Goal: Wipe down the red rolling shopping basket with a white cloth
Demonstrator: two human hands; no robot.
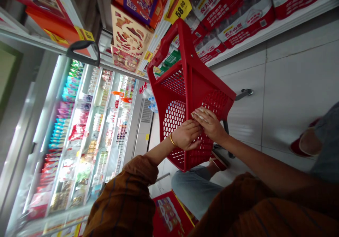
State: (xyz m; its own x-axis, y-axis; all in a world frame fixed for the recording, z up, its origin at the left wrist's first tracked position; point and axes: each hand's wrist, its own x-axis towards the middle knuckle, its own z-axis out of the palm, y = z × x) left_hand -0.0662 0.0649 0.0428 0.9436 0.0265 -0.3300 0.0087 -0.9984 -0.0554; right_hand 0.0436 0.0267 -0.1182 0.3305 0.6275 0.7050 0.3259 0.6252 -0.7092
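Note:
A red plastic shopping cart (188,92) with honeycomb holes in its walls stands before me, tilted in this view. My left hand (187,134), with a gold bangle at the wrist, is closed, its fingers curled in front of the cart. Right beside it, my right hand (209,123) has its fingers bent and pressed together, meeting the left fingertips. Something small and pale may lie between the right fingers, but it is too small to name. Whether either hand touches the cart's wall cannot be told.
Wrapped packs of red-labelled water bottles (238,21) line a low shelf. Boxes (129,32) and a yellow price tag (179,7) are beside them. A lit cooler (90,134) stands left. A red box (169,214) lies near my knee, and another person's foot (307,141) is at right.

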